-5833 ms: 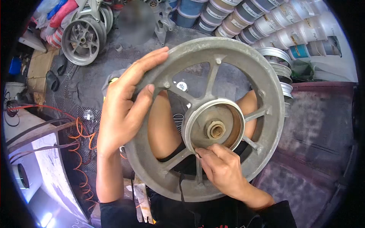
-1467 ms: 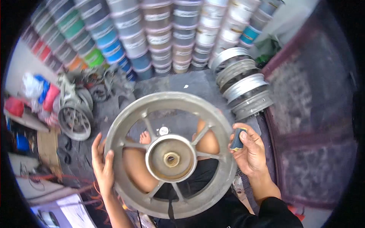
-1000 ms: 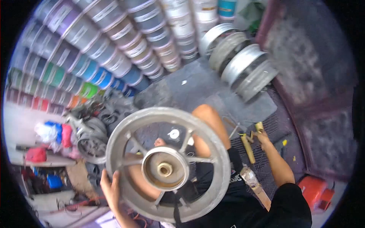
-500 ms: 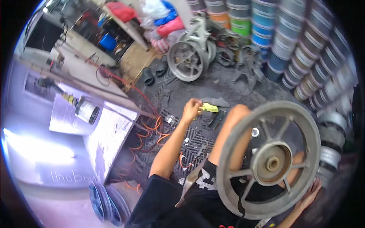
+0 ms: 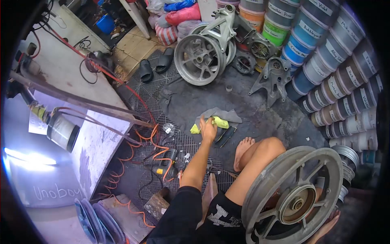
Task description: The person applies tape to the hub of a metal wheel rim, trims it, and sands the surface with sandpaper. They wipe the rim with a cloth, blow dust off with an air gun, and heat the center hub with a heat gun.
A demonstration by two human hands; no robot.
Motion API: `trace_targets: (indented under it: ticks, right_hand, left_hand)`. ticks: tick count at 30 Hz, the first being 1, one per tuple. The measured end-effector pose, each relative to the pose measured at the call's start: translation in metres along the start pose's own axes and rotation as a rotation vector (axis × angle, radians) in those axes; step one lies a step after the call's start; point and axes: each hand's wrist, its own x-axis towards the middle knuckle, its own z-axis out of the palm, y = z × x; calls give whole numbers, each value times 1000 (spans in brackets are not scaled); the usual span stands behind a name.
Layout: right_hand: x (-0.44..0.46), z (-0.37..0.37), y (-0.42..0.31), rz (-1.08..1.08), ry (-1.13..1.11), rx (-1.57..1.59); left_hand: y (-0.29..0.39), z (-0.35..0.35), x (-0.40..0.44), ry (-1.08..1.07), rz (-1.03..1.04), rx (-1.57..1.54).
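Note:
My left hand (image 5: 209, 129) reaches out over the floor, its fingers closed around a crumpled yellow-green cloth-like piece (image 5: 220, 122). A second bit of the same colour shows on the hand's other side. Under and beside it lie a grey cloth (image 5: 230, 116) and a dark flat strip (image 5: 226, 136). A bare grey spoked motorcycle wheel (image 5: 334, 183) stands tilted against my right leg. My right hand (image 5: 330, 226) grips its rim at the lower right; some fingers are hidden behind the rim.
Two wheels (image 5: 199, 61) and a metal bracket (image 5: 273, 81) stand ahead. Labelled paint tubs (image 5: 325, 61) are stacked at right. Orange coiled hose (image 5: 162, 152) runs across the mat at left. Black slippers (image 5: 163, 61) lie farther off; more rims (image 5: 347, 162) sit beside the wheel.
The view has shifted and sharpened. My left hand has lowered onto the cloths, and the yellow-green piece now shows on both sides of it. The wheel has tilted; my right hand stays on it.

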Motion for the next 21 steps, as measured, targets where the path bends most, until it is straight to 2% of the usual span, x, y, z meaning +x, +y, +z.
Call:
trace_targets:
  ticks: [3, 6, 9, 11, 13, 15, 18, 21]
  right_hand:
    - [-19, 13, -30, -13, 58, -77]
    - [-20, 8, -31, -54, 91, -25]
    - [-16, 6, -52, -69, 188, 18]
    - [0, 8, -63, -190, 225, 7]
    - [6, 35, -100, -304, 158, 103]
    - [15, 72, -137, -312, 22, 206]
    - [8, 122, -200, -561, -220, 127]
    - [-19, 170, -258, -779, -471, 224]
  left_hand:
    - [-56, 63, 43, -223, 76, 320]
    - [-31, 34, 70, -342, -197, 312]
    - [-15, -11, 94, -105, 140, -3]
    - [27, -58, 108, -33, 185, -145]
    - [61, -98, 119, 12, 276, -235]
    - [88, -131, 129, 41, 410, -279]
    - [153, -196, 135, 110, 452, -377]
    - [224, -274, 115, -133, 613, -398]
